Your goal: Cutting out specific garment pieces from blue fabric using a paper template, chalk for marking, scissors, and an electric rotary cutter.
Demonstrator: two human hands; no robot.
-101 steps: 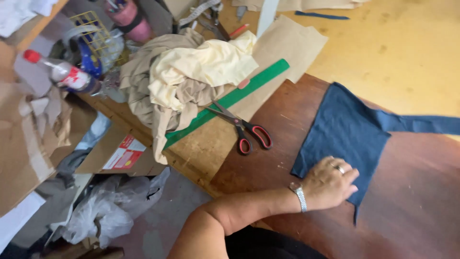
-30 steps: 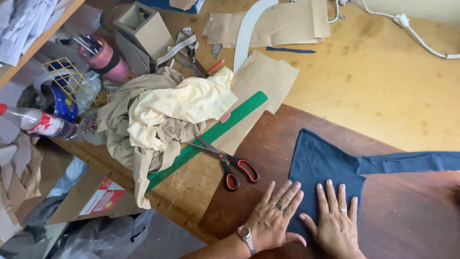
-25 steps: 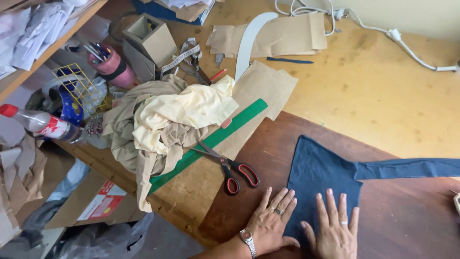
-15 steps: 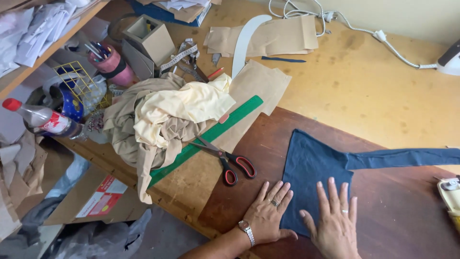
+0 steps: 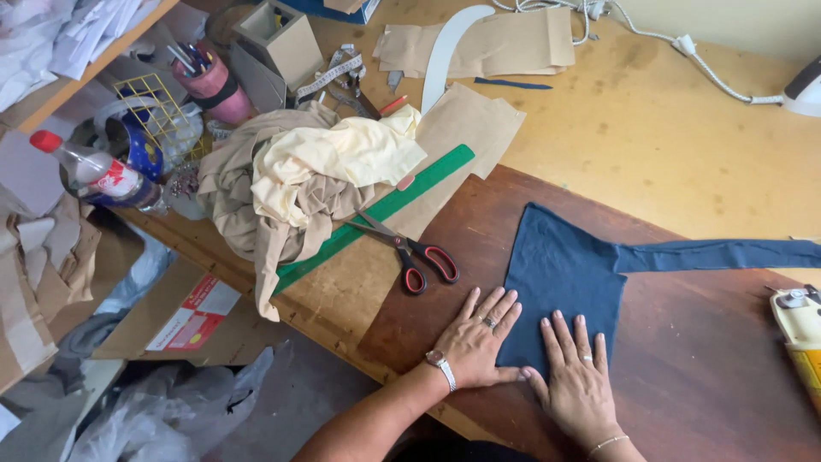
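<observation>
A dark blue piece of cloth [image 5: 564, 265] lies flat on a dark brown board [image 5: 684, 342], with a long narrow strip running off to the right. My left hand [image 5: 477, 342], with a watch and a ring, is pressed flat at the cloth's near left edge, fingers spread. My right hand [image 5: 577, 385] lies flat beside it on the cloth's near corner, fingers spread too. Neither hand holds anything. Red-handled scissors [image 5: 410, 252] lie just left of the cloth, beside a green ruler [image 5: 376, 214].
A heap of beige and cream fabric [image 5: 299, 180] sits left of the ruler. Brown paper patterns [image 5: 487, 51], a pen cup [image 5: 209, 81], a plastic bottle [image 5: 94, 171] and a wire basket crowd the back left. An iron [image 5: 804, 85] with cord is far right; a yellow tool [image 5: 800, 325] lies at the right edge.
Earlier only my left hand rested on the cloth. Now both hands lie flat on its near edge. The view has shifted so more of the table's right side shows.
</observation>
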